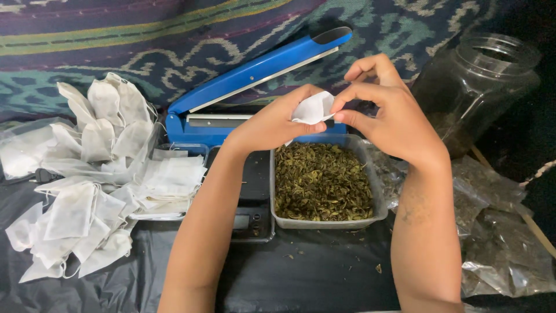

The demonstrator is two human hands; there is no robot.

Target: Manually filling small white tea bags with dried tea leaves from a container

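White sachet (313,108) pinched between left hand (272,124) and right hand (391,119).

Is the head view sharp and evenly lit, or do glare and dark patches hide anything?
Head view: both hands and the white paper bag are sharp; light falls evenly on the tray of dried leaves; the plastic jar and right edge sink into shadow; slight sheen on the black sheet.

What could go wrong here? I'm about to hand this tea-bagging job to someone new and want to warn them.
1. Both hands, left and right, hold the small white bag over the tray of dried leaves; a loose grip could drop it in.
2. Leaves could spill: crumbs already lie on the black sheet.
3. The blue heat sealer stands open just behind the hands; a careless reach might touch its bar.
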